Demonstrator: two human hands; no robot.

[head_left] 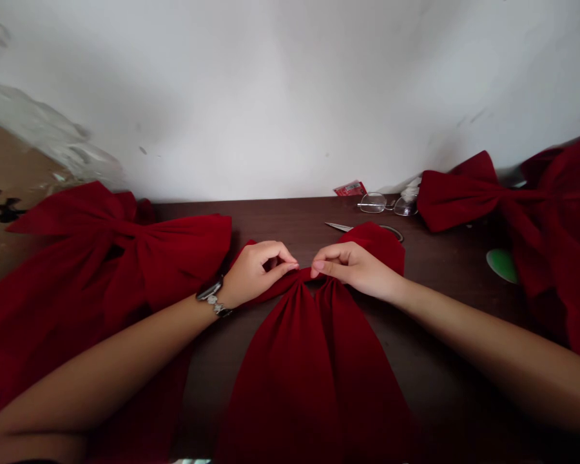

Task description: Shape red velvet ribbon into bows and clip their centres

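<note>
A length of dark red velvet ribbon (314, 367) lies on the dark wooden table (275, 216), its two long tails hanging toward me. Its upper part is gathered into a narrow pinched neck with a small gap below it. My left hand (256, 274) pinches the fabric at the neck from the left, with a silver wristwatch (210, 293) on that wrist. My right hand (352, 270) grips the same fold from the right. The fingertips of my two hands nearly meet. A loop of the velvet rises behind my hands.
Large finished red velvet bows lie at the left (101, 248) and right (464, 193). Metal scissors (341, 227), eyeglasses (386, 204), a small red packet (350, 188) and a green round piece (501, 265) sit on the table. Cardboard (9, 193) and a white wall (280, 84) stand behind.
</note>
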